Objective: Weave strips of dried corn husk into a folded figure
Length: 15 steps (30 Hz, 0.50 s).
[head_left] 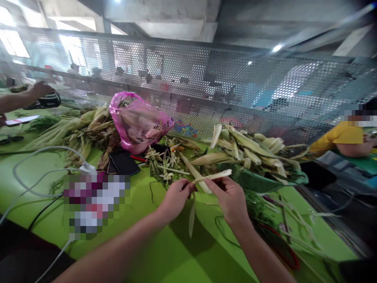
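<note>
Between my two hands a pale strip of corn husk (218, 175) is held above the green table. The fingertips of my left hand (176, 198) pinch its left end, where a narrow strip hangs down below them. My right hand (231, 198) grips the husk farther right, thumb on the near side, and the tip sticks out past the fingers. Just behind my hands, another long husk piece (193, 169) slants across the table. A heap of dried corn husks (250, 151) rests in a green basket (266, 179) behind my right hand.
A pink plastic bag (138, 124) stands among more husks (88, 125) at the back left. Nearby lie a black phone (124, 162), a white charger (87, 169) with cables, and small plaited husk pieces (163, 163). A perforated metal screen (188, 86) borders the table. Other people sit left and right.
</note>
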Each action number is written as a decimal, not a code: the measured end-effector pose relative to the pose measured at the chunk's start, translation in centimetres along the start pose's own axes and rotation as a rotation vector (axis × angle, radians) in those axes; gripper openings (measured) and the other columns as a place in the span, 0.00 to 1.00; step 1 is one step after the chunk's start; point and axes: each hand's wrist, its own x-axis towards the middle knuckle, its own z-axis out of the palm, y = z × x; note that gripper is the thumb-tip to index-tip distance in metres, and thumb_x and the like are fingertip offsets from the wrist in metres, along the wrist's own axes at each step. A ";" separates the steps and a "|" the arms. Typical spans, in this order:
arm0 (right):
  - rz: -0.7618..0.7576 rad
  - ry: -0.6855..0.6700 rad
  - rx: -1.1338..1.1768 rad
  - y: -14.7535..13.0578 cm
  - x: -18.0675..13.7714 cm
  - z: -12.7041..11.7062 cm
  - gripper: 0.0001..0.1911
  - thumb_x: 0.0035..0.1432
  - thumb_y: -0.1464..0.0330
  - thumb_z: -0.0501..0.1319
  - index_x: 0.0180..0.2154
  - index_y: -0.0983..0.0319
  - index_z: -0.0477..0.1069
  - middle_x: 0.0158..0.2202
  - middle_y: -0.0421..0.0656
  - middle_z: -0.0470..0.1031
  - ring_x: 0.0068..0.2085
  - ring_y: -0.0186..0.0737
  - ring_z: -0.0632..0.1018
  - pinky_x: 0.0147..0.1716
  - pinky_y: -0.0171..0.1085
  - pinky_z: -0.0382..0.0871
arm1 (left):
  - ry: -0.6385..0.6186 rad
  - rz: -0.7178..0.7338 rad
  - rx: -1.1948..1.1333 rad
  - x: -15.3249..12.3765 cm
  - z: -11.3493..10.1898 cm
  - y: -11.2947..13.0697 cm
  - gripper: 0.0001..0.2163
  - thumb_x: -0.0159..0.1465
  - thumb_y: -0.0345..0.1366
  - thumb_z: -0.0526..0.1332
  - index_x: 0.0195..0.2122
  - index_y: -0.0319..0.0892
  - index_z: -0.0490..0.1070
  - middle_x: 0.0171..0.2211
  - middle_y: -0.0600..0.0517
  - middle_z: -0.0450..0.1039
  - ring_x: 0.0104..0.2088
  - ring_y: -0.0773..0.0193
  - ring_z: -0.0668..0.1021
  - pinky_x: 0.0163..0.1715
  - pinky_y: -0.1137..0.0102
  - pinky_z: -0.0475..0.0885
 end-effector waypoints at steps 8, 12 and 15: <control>0.028 0.029 0.154 0.8 0.5 0.0 0.10 0.49 0.62 0.68 0.31 0.62 0.77 0.30 0.42 0.76 0.31 0.38 0.72 0.31 0.35 0.66 | -0.098 0.007 -0.101 -0.5 -0.1 -0.1 0.13 0.63 0.44 0.55 0.31 0.40 0.69 0.22 0.58 0.57 0.23 0.70 0.60 0.23 0.73 0.53; 0.030 0.013 0.206 0.5 0.6 -0.1 0.08 0.48 0.64 0.67 0.31 0.61 0.77 0.28 0.41 0.75 0.28 0.36 0.71 0.30 0.35 0.66 | -0.121 0.003 -0.084 -0.6 0.0 0.0 0.14 0.63 0.45 0.55 0.32 0.39 0.69 0.22 0.58 0.58 0.23 0.70 0.60 0.23 0.73 0.52; 0.030 -0.021 0.245 0.0 0.4 0.0 0.08 0.48 0.65 0.67 0.31 0.61 0.76 0.29 0.40 0.75 0.27 0.35 0.70 0.30 0.35 0.67 | -0.132 0.021 -0.064 -0.6 0.0 0.1 0.14 0.63 0.46 0.55 0.32 0.39 0.70 0.21 0.58 0.57 0.23 0.70 0.60 0.24 0.73 0.53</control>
